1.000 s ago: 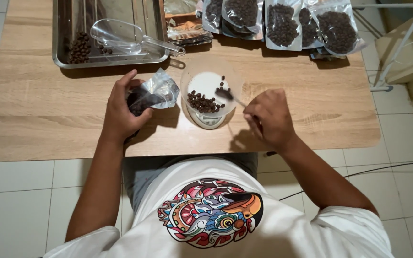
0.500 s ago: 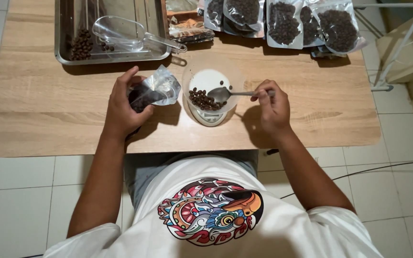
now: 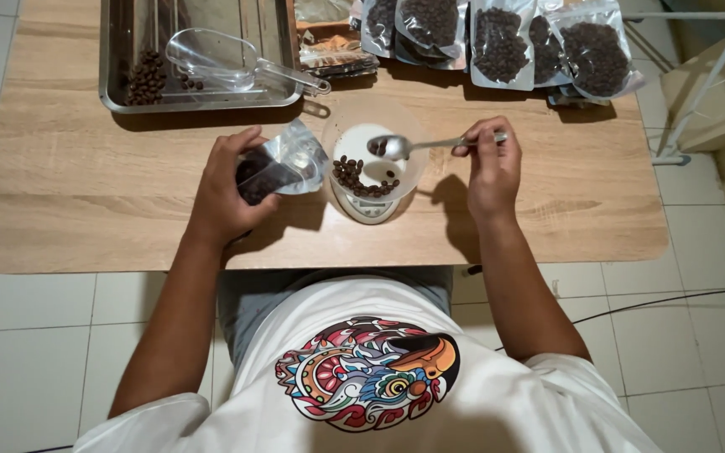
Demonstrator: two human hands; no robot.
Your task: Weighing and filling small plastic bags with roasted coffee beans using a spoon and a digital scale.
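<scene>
The left hand [image 3: 221,193] is wrapped tight around a small clear pouch [image 3: 283,164] with dark beans inside, tipped toward the bowl. The right hand [image 3: 490,168] pinches the handle of a metal spoon [image 3: 404,147]. The spoon sits over the clear bowl [image 3: 371,155] with a few beans in its cup. The bowl rests on a little white scale [image 3: 368,205] on the wooden table [image 3: 86,210]. This looks like the step of moving beans by the spoonful. Next, the spoon likely needs to travel level and slow so no bean rolls off.
</scene>
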